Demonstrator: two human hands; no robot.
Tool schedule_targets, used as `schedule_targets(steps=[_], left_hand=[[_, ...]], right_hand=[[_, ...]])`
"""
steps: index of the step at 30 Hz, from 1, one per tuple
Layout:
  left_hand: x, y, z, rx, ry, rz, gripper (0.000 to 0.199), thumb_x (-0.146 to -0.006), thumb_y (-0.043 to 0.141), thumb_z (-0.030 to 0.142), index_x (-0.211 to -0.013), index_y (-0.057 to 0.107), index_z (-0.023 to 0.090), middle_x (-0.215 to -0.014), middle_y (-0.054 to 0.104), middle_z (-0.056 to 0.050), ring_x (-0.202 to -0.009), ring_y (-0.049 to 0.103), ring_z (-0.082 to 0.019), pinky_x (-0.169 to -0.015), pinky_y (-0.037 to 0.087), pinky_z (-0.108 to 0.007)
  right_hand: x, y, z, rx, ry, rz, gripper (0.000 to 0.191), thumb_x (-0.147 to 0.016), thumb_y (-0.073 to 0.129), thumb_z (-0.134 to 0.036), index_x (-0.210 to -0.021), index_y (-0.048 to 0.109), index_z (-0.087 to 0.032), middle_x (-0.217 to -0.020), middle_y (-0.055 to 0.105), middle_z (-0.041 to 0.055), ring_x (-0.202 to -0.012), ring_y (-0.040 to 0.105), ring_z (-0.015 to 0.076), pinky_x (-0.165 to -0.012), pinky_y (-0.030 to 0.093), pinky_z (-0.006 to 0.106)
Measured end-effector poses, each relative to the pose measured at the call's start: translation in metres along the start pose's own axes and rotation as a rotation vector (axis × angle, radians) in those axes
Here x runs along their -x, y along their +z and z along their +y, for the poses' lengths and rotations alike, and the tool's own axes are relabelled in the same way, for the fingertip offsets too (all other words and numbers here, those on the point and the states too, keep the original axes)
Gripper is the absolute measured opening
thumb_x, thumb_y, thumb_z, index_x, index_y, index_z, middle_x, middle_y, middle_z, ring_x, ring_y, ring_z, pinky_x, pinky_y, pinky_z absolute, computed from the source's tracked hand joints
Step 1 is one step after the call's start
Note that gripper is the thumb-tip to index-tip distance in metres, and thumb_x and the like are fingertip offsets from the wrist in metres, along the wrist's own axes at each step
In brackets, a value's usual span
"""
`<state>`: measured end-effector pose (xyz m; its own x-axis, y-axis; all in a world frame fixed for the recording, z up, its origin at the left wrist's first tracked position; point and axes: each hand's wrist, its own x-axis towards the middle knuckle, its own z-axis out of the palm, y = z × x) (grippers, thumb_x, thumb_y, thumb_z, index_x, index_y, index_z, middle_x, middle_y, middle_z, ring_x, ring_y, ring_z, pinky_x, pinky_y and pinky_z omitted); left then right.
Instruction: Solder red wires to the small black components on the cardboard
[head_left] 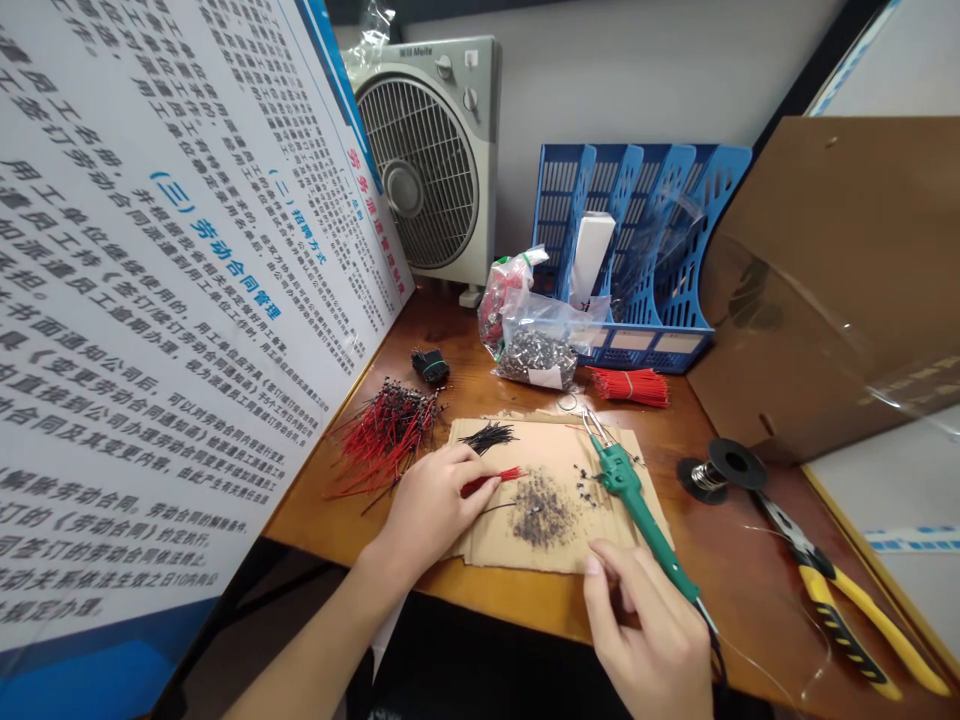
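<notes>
My left hand point(431, 505) is over the left part of a cardboard sheet point(577, 440). Its thumb and fingers close around a small bundle of red wires point(512, 473), whose tips stick out to the right. A single black wire point(501, 506) lies just below the thumb. Behind the fingers rests a bunch of black wires point(487, 436). My right hand point(649, 625) is at the cardboard's front edge, thumb and forefinger drawn together; anything between them is too small to make out. Beyond it a green soldering iron point(641, 510) lies across the sheet. Small black-and-silver parts point(584, 485) are scattered nearby.
Red wires with dark ends point(394, 425) are heaped at left. Behind are bagged metal parts point(536, 350), banded red wires point(628, 386) and a blue file rack point(637, 340). A solder spool point(720, 470) and pliers point(832, 590) lie at right. A fan point(427, 160) stands behind.
</notes>
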<state>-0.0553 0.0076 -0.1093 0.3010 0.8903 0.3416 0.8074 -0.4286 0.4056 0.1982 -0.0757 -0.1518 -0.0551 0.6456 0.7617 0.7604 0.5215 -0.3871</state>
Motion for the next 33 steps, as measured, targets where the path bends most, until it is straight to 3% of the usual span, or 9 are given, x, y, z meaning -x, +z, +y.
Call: schedule_targets(steps=[4,10,17,22,26,33], left_hand=[[-0.001,0.0,-0.001,-0.007,0.01,0.01,0.015,-0.105,0.076,0.026,-0.101,0.09,0.025,-0.094,0.077,-0.001,-0.087,0.073,-0.018,-0.079,0.053,-0.031],[-0.001,-0.003,0.001,-0.011,0.017,0.014,0.015,-0.101,0.082,0.027,-0.112,0.091,0.03,-0.097,0.077,0.0,-0.088,0.072,-0.02,-0.079,0.053,-0.031],[-0.001,0.0,0.001,-0.006,0.022,0.038,0.013,-0.104,0.078,0.024,-0.099,0.09,0.026,-0.091,0.076,0.0,-0.085,0.072,-0.017,-0.077,0.052,-0.029],[0.0,0.003,0.0,-0.019,0.036,0.046,0.014,-0.102,0.081,0.026,-0.111,0.091,0.03,-0.096,0.076,0.0,-0.088,0.072,-0.018,-0.077,0.053,-0.03],[0.001,0.008,-0.003,-0.029,0.047,0.066,0.012,-0.103,0.079,0.027,-0.106,0.091,0.028,-0.095,0.075,0.0,-0.086,0.072,-0.017,-0.076,0.052,-0.03],[-0.001,0.006,0.001,-0.035,0.072,0.099,0.015,-0.105,0.073,0.025,-0.11,0.088,0.024,-0.1,0.076,-0.003,-0.091,0.07,-0.022,-0.082,0.053,-0.036]], right_hand=[[0.0,0.0,0.001,0.005,0.002,-0.005,0.009,-0.112,0.063,-0.017,-0.112,0.071,-0.018,-0.089,0.073,0.0015,-0.067,0.062,0.0107,-0.079,0.055,0.024],[0.001,0.0,0.0,0.014,-0.009,-0.006,0.008,-0.112,0.063,-0.017,-0.112,0.071,-0.018,-0.087,0.072,0.0015,-0.065,0.059,0.0106,-0.076,0.054,0.024],[-0.002,0.0,0.001,0.007,-0.018,-0.005,0.007,-0.111,0.064,-0.016,-0.112,0.071,-0.018,-0.084,0.07,0.0012,-0.064,0.057,0.0105,-0.076,0.053,0.024],[-0.002,-0.001,-0.001,0.01,-0.007,0.001,0.007,-0.111,0.064,-0.016,-0.113,0.07,-0.019,-0.084,0.069,0.0008,-0.064,0.057,0.0108,-0.076,0.053,0.023],[-0.001,-0.001,0.0,0.012,-0.008,0.01,0.007,-0.11,0.064,-0.016,-0.112,0.07,-0.019,-0.086,0.07,0.0008,-0.063,0.056,0.0104,-0.075,0.053,0.023],[-0.005,-0.004,-0.002,0.1,0.01,0.121,0.01,-0.106,0.067,-0.007,-0.111,0.069,-0.017,-0.085,0.069,0.0017,-0.073,0.061,0.0118,-0.077,0.053,0.024]])
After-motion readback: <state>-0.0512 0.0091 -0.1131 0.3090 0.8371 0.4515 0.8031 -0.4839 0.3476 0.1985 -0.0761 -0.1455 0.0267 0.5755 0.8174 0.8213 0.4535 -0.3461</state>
